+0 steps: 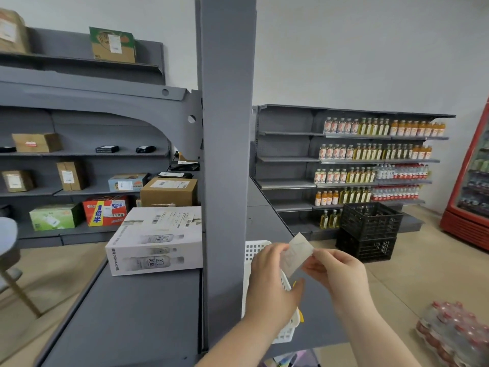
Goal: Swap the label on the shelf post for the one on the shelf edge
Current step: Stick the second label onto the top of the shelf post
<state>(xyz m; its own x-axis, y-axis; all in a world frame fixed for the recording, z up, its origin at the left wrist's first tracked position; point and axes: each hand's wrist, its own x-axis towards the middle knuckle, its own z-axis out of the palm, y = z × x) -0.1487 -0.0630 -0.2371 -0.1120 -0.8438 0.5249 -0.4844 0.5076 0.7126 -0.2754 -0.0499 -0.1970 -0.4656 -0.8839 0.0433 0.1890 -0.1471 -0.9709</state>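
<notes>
Both my hands hold one white paper label (295, 254) in the air, just right of the tall grey shelf post (226, 154). My left hand (272, 284) pinches the label's left side. My right hand (336, 268) pinches its right edge with thumb and fingers. The label is slightly curled and tilted, with faint print on it. The post's visible face is bare grey. Below my hands lies the grey shelf (317, 313) on the post's right side; its front edge is hidden by my arms.
A white perforated basket (255, 250) sits on the shelf under my left hand. A white carton of bottles (156, 242) lies on the shelf left of the post. Black crates (370, 229) stand on the floor, a bottle pack (455, 332) at lower right, a red fridge (473, 186) far right.
</notes>
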